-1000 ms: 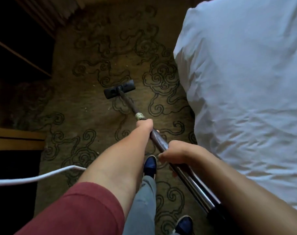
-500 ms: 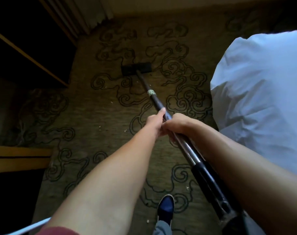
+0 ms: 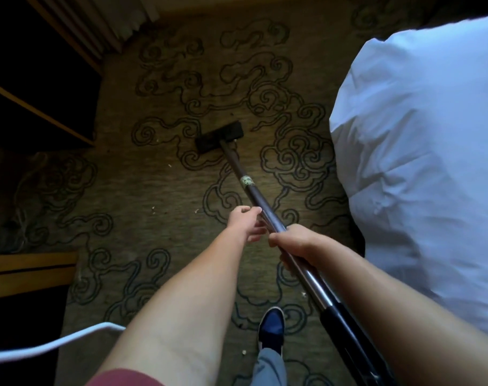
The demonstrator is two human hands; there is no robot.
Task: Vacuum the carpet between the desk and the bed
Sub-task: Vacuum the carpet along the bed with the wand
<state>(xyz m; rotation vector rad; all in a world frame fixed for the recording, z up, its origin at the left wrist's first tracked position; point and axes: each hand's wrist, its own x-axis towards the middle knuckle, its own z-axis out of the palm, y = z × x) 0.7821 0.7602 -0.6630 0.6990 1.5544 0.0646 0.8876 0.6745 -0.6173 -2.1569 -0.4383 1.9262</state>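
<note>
Olive-brown carpet (image 3: 159,235) with dark swirl patterns fills the head view, and the black vacuum head (image 3: 220,136) sits flat on it, well out ahead of the person and to the left of the white bed (image 3: 421,151). From that head the metal wand (image 3: 261,203) slants back and down toward the bed side, ending in a black hose section near the bottom edge.

Both hands are on the wand. The left hand (image 3: 244,222) holds it higher up, its grip loose, fingers curled round the tube from the left. Just behind it the right hand (image 3: 295,243) wraps the tube firmly, knuckles up. Hands this close together with arms stretched suggest a long reaching stroke, the front hand steering and the rear one driving.

Pale crumbs (image 3: 197,210) lie scattered on the carpet left of the wand, nearer the person than the vacuum head, so that patch looks not yet covered. A dark-blue shoe (image 3: 271,327) stands on the carpet beside the hose section. Far from the bed, on the left edge, the counter (image 3: 31,267) shows as wooden edges over dark space, and a white cable (image 3: 56,342) loops in below it.

No containers are visible.
</note>
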